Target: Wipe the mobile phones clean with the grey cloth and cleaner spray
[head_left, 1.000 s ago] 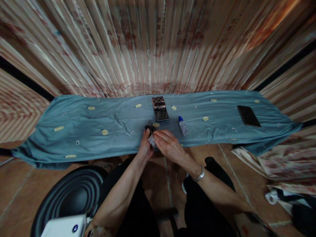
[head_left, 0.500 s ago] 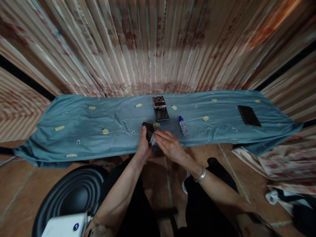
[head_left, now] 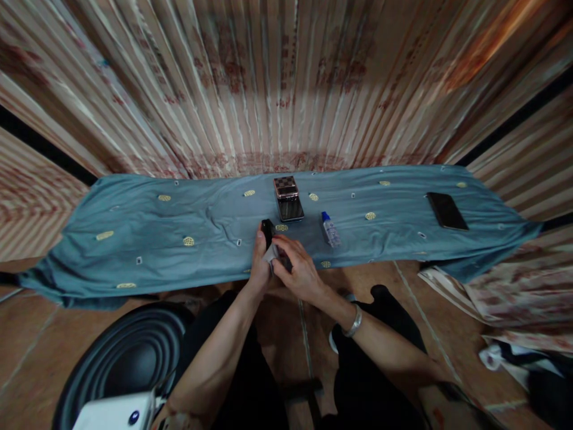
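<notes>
Above the near edge of the cloth-covered table, my left hand point(head_left: 258, 266) is closed around a small black device point(head_left: 267, 232), now seen nearly edge-on; its exact kind is unclear. My right hand point(head_left: 299, 270) pinches a small pale grey cloth point(head_left: 271, 253) against the device's near side, fingers bent. Just beyond my hands lies an open flip phone point(head_left: 290, 209) with a checkered upper half. To the right of my right hand is a small clear bottle point(head_left: 330, 231) with a blue cap, lying on the table.
A dark flat phone or tablet point(head_left: 447, 211) lies at the table's right. The blue-green tablecloth point(head_left: 215, 239) has wrinkles and yellow prints. Striped curtains point(head_left: 268, 89) hang behind. A black ribbed round stool or tub point(head_left: 134, 352) stands at lower left, beside a white device point(head_left: 114, 412).
My left hand has turned the black device from showing its broad face to nearly edge-on. My right hand has shifted slightly left and lower with the cloth, its fingers more bent.
</notes>
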`<state>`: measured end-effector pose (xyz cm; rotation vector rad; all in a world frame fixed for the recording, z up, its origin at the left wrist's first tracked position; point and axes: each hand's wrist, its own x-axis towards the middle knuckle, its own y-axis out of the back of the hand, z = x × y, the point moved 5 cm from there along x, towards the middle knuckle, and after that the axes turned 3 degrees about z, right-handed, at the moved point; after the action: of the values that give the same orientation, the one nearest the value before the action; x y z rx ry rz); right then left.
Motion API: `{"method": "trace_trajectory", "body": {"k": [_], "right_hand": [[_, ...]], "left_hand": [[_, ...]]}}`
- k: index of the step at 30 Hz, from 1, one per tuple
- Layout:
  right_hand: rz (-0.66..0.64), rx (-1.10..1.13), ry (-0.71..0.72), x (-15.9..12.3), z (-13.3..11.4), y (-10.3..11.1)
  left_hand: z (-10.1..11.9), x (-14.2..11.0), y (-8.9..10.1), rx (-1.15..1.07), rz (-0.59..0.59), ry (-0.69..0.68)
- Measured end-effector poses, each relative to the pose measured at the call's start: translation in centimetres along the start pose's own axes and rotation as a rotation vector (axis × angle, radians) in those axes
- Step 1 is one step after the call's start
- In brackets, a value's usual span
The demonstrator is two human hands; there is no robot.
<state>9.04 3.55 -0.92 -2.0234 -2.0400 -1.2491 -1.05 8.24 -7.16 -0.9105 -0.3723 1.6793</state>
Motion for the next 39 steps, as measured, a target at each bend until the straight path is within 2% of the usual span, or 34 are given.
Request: {"method": "trace_trajectory", "body": {"k": [3,5,13,18,22,30,35,39], "right_hand": [[0.016,0.047,-0.049,0.2,0.2,-0.3],[0.041,0.074,-0.093,0.4,0.6,-0.3],[0.137,0.150,-0.248,1.6,2.9,0.4],[0.231,0.236,-0.307,2.2,4.1,1.0],[0.251,0.288,-0.341,2.5,4.5,1.3],[0.233,0.395,-0.401,2.9,5.4,1.5],[0.188,0.398,-0.391,3.2,5.7,1.8],[0.165,0.457,-0.403,3.4,6.4,1.8]], "left_hand": [[1.2,-0.3,-0.4,0.086,0.026,-0.198],[1.5,-0.5,-0.5,0.122,0.003,-0.245],[1.5,-1.9,-1.0,0.322,-0.096,-0.272],[0.9,-2.1,-1.1,0.629,-0.132,-0.372],[0.4,-1.9,-1.0,0.868,-0.205,-0.459],[0.6,-2.2,-1.5,0.918,-0.291,-0.477],[0.4,-2.3,-1.6,1.042,-0.328,-0.461],[0.7,-2.4,-1.5,1.032,-0.354,-0.506]]}}
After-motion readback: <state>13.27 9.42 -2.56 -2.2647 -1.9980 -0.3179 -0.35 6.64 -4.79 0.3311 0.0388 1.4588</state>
